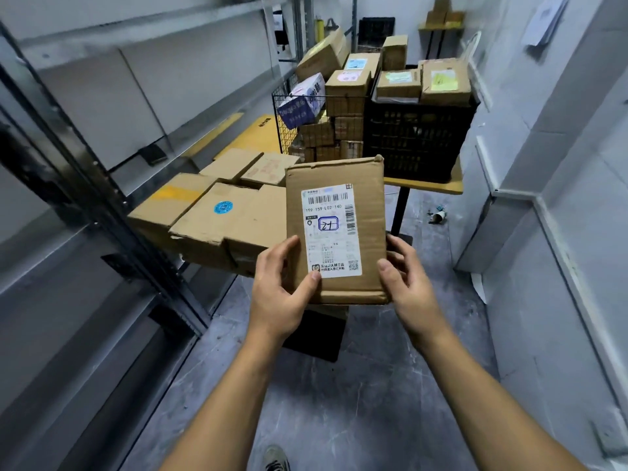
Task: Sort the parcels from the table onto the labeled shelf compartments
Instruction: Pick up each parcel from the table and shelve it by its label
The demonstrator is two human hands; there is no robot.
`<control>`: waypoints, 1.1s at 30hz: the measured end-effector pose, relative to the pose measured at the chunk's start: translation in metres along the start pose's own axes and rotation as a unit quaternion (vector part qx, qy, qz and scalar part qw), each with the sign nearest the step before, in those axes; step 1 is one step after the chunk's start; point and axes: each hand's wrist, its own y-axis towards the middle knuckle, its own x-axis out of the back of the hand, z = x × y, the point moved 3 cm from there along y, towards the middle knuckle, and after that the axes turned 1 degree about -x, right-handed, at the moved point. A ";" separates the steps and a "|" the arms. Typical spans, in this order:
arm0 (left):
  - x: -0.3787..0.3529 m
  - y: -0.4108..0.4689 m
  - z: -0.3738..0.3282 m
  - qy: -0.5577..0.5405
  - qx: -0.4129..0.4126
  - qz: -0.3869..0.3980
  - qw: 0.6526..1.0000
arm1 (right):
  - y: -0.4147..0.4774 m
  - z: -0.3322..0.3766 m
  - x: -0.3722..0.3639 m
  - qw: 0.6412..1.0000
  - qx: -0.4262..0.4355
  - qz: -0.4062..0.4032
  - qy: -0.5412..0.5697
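White shipping label on held parcel: printed "159 159-L02-140", handwritten "21" in blue box, barcodes, QR code at 5 o'clock. Chinese print too small to read.

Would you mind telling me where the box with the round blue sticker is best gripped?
Probably by its two long side faces, coming from above with both hands: the box with the round blue sticker lies flat on the stack, its torn front corner looks weak.

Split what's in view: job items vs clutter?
Job:
- flat cardboard parcel, held by left hand and right hand
- cardboard boxes on table
- metal shelving
- black crate of parcels

Clutter:
- debris on floor
- paper on wall
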 end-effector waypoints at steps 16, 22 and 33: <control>0.160 -0.056 0.007 0.120 0.037 -0.158 0.979 | -0.022 0.044 -0.175 0.990 0.050 0.134 0.002; 0.271 -0.095 0.002 0.177 0.063 -0.177 0.966 | -0.070 0.067 -0.271 0.977 0.053 0.196 0.059; 0.469 -0.198 -0.021 0.402 0.132 -0.209 0.882 | -0.179 0.113 -0.416 0.943 0.060 0.313 0.098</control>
